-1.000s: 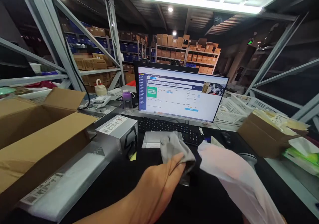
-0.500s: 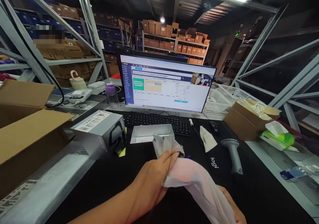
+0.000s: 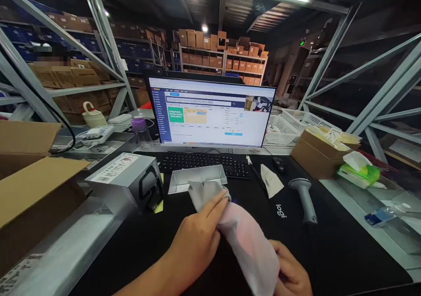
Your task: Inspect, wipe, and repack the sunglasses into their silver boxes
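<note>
A curved pinkish item in translucent white wrapping (image 3: 246, 239) hangs between both hands above the black desk mat. My left hand (image 3: 200, 230) is closed on its upper end, where a grey piece of wrapping (image 3: 204, 194) sticks out past the fingers. Lower down on the right, my right hand (image 3: 291, 269) grips the edge of the wrapped item, its fingers partly hidden behind it. Just beyond the hands lies an open, shallow silver-grey tray (image 3: 197, 173). On the left stands a grey box (image 3: 126, 177) with a white label.
Behind the tray are a keyboard (image 3: 204, 161) and a lit monitor (image 3: 213, 112). A scanner (image 3: 304, 199), mouse (image 3: 278, 164) and paper scrap (image 3: 271, 181) lie to the right, near a brown box (image 3: 315, 155). An open carton (image 3: 29, 190) stands at left.
The wrapped item has shifted left and hangs more steeply. My right hand has come up and left into fuller view. The whole view has shifted slightly.
</note>
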`<state>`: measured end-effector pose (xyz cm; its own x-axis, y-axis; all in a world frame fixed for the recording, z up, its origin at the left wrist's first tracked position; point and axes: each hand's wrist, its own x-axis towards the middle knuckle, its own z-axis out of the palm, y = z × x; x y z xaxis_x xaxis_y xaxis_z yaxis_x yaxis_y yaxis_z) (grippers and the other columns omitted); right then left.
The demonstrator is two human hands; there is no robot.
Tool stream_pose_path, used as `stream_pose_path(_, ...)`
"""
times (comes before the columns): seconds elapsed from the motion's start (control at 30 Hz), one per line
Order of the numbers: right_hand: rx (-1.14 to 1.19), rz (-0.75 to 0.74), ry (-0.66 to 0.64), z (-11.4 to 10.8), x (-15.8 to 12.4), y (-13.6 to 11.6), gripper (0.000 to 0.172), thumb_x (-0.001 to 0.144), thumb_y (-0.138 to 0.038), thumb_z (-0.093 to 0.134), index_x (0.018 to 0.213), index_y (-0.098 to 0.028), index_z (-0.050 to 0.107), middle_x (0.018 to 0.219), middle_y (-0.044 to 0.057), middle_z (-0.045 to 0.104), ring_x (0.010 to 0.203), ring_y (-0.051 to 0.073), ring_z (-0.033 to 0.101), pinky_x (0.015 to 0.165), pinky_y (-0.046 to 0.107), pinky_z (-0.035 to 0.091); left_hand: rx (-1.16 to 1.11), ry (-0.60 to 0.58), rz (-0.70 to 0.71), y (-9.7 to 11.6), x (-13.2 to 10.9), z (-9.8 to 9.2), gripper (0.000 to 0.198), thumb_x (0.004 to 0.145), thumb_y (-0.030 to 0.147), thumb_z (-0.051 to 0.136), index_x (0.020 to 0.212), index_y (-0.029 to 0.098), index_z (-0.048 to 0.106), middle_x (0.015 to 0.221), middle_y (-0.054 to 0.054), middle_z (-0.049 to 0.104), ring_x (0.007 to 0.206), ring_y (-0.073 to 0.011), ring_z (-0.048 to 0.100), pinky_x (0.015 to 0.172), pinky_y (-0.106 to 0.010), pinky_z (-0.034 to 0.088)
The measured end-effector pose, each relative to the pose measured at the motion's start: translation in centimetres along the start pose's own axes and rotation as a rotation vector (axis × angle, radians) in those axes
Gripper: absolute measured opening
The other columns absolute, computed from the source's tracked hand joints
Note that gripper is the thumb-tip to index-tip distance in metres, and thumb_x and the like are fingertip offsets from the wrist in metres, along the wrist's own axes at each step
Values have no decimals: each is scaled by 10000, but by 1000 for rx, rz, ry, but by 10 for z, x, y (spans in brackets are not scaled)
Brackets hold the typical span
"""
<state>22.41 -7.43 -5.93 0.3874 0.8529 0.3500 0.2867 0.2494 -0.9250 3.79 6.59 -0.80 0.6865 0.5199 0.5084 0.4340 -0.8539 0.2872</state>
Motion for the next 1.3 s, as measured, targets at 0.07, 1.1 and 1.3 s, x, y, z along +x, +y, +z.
stream_pose_path(0.07, 251, 177, -23, 1, 4, 6, 170, 787, -387, 777, 785, -225, 828, 842, 97, 745, 721, 229, 700, 634, 288, 589, -37, 26, -13, -1, -1, 1, 741, 747, -6, 397, 1458, 200, 427, 1523, -97, 486, 1292, -201, 588, 982, -313, 581)
stream_pose_path(1.1, -252, -336, -121, 30, 36, -23, 304, 916, -61, 492, 987, -181, 763, 967, 106, 692, 837, 176, 692, 710, 234, 569, -49, 62, 42, -1, -6, -12, 740, 776, -23, 396, 1488, 180, 413, 1509, -80, 503, 1335, -167, 544, 1046, -259, 519)
stream_pose_path(1.3, -405, -388, -54, 40, 42, -29, 274, 902, -22, 486, 901, -175, 714, 909, 75, 676, 767, 165, 667, 671, 258, 537, -69, 80, 45, -3, -7, -21, 760, 783, -23, 384, 1510, 196, 379, 1537, -64, 471, 1356, -160, 521, 1011, -222, 532)
